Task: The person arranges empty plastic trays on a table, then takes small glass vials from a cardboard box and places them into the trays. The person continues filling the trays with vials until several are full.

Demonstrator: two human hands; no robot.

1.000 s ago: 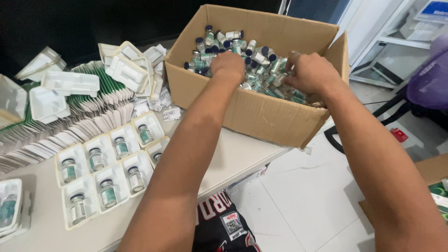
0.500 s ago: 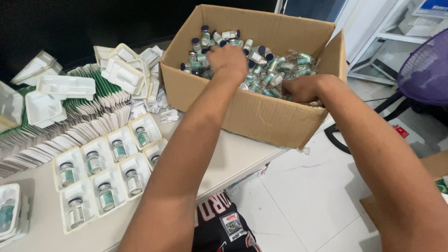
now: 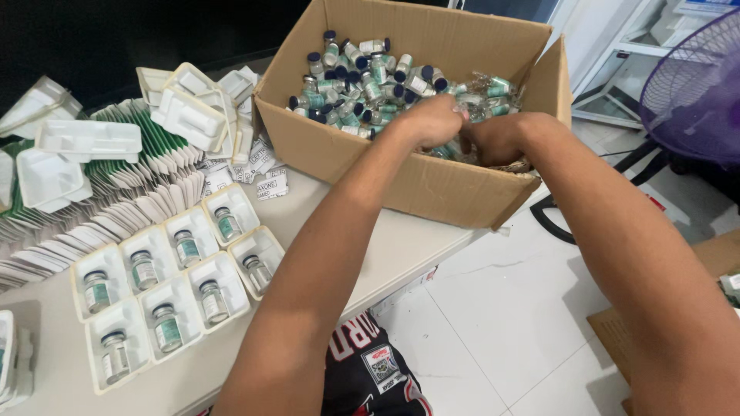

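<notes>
An open cardboard box (image 3: 432,185) stands on the table's right end, filled with several small glass vials (image 3: 362,77) with dark blue and grey caps. Both my hands are inside it, close together by the near wall. My left hand (image 3: 432,119) is curled into a fist among the vials and seems to grip some. My right hand (image 3: 501,139) is dug into the pile with its fingers hidden. Left of the box, several white plastic trays (image 3: 177,270) each hold one upright vial.
Empty white trays (image 3: 89,139) and rows of flat green-and-white cartons (image 3: 154,154) cover the left of the white table (image 3: 370,246). Paper leaflets (image 3: 270,181) lie by the box. A purple fan (image 3: 694,85) and a white shelf (image 3: 640,46) stand on the tiled floor to the right.
Both hands have moved toward the box's near right corner and come together. The left hand has closed into a fist, and the right hand has sunk deeper among the vials.
</notes>
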